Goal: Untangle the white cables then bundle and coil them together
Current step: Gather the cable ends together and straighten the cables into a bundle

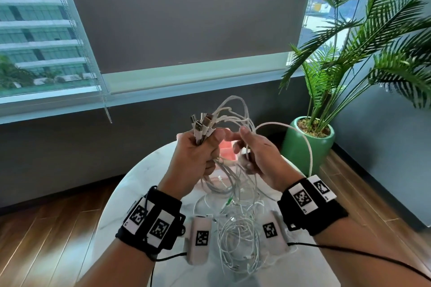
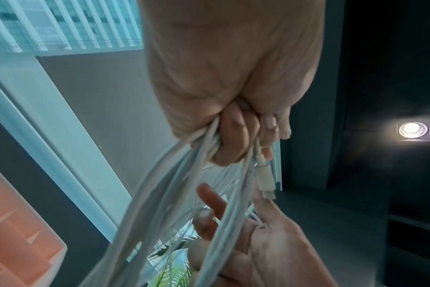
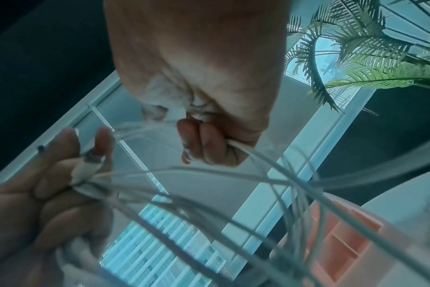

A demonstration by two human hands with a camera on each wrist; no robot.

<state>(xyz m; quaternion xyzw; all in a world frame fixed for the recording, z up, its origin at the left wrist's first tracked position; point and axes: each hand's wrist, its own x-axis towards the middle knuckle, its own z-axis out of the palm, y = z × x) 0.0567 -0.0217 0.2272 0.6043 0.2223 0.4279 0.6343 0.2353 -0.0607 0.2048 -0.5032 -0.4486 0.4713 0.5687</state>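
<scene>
Clearly the white cables [image 1: 233, 184] are light and limp — left hand [image 1: 198, 156] grips them just below the plugs [image 1: 201, 124], right hand [image 1: 258, 156] pinches one strand.

In the middle of the frame the left hand [image 1: 198, 154] is closed around a bunch of white cables [image 1: 233, 121], their plugs [image 1: 201, 124] sticking up above the fist. Just beside it, the right hand [image 1: 261, 156] has its fingers curled on strands of the same bunch, and one cable arcs out to the right. More cables hang down to a loose heap on the round white desk [image 1: 121, 216] at lower centre. An orange tray [image 1: 227, 151] shows between the hands. A potted palm [image 1: 310, 144] stands at right.
</scene>
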